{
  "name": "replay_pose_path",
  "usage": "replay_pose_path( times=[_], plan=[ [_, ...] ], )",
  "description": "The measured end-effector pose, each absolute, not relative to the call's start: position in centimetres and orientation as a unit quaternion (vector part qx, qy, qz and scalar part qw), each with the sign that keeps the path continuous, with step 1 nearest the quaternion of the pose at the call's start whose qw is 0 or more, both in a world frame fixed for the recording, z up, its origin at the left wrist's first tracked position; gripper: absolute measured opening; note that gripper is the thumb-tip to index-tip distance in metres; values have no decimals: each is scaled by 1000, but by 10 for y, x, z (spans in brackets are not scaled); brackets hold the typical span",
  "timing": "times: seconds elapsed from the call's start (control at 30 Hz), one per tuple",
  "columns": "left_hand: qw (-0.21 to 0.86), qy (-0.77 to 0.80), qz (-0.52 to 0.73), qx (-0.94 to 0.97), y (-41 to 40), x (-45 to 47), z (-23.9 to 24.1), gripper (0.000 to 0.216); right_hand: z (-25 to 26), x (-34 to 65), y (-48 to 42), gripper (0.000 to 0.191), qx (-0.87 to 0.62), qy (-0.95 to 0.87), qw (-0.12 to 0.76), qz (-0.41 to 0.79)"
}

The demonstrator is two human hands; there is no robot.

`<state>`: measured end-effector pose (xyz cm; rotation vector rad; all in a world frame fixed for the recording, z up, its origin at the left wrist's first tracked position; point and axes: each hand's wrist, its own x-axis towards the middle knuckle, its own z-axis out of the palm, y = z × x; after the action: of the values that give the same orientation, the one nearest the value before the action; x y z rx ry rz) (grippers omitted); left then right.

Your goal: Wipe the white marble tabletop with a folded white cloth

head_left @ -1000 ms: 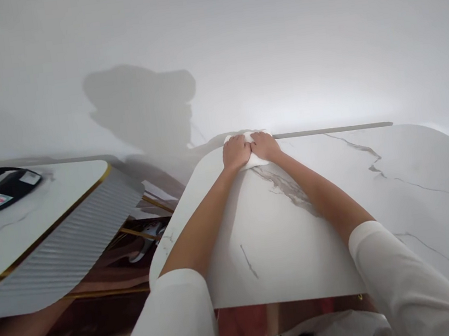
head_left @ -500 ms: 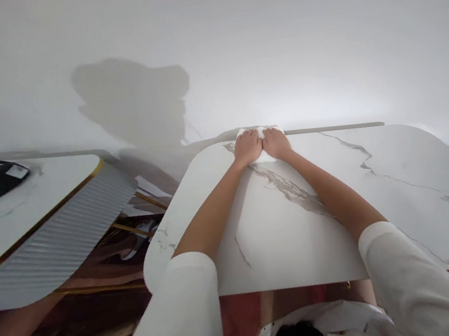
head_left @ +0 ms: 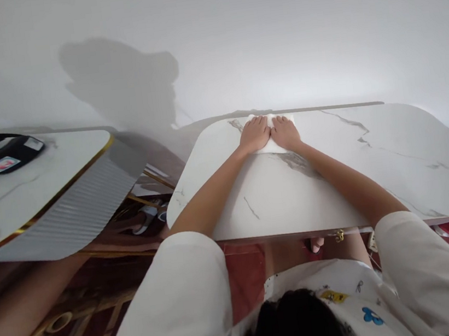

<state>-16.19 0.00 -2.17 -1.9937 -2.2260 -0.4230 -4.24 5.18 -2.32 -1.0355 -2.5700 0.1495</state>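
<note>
A folded white cloth (head_left: 264, 148), perhaps paper towel, lies near the far edge of a white marble-patterned table (head_left: 252, 186). My left hand (head_left: 254, 133) rests flat on its left part, fingers stretched forward. Beside it, my right hand (head_left: 285, 132) lies on the right part of the cloth, fingers also extended. The thumbs nearly meet in the middle. Both palms face down, and they hide most of the cloth; its white edges show beyond the fingers and below the left hand.
A pale wall (head_left: 273, 35) stands right behind the table. To the left is a second marble-patterned table (head_left: 55, 173) with gold trim and a ribbed grey side; a black item (head_left: 11, 154) with labels lies on it. A wooden chair (head_left: 58, 322) and another person's limb (head_left: 27, 304) appear lower left.
My hands and the cloth have slid slightly back from the far edge toward me, covering more of the grey vein. My view has tilted and shifted, so both tables appear higher and smaller.
</note>
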Motion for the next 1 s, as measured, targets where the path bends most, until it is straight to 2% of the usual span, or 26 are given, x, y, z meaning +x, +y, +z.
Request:
replay_pose_path(
  times=[0.4, 0.6, 1.0],
  plan=[
    [39, -723, -141, -675, -65, -149, -23, 51, -21, -19, -22, 49, -375, -910, 166, 64],
    [57, -704, -153, -691, -114, -143, -27, 54, -26, -9, -67, 52, -372, -908, 186, 54],
    [35, -767, -100, -633, -197, -101, -15, 56, -16, 24, -144, 53, -338, -925, 170, 37]
  ],
)
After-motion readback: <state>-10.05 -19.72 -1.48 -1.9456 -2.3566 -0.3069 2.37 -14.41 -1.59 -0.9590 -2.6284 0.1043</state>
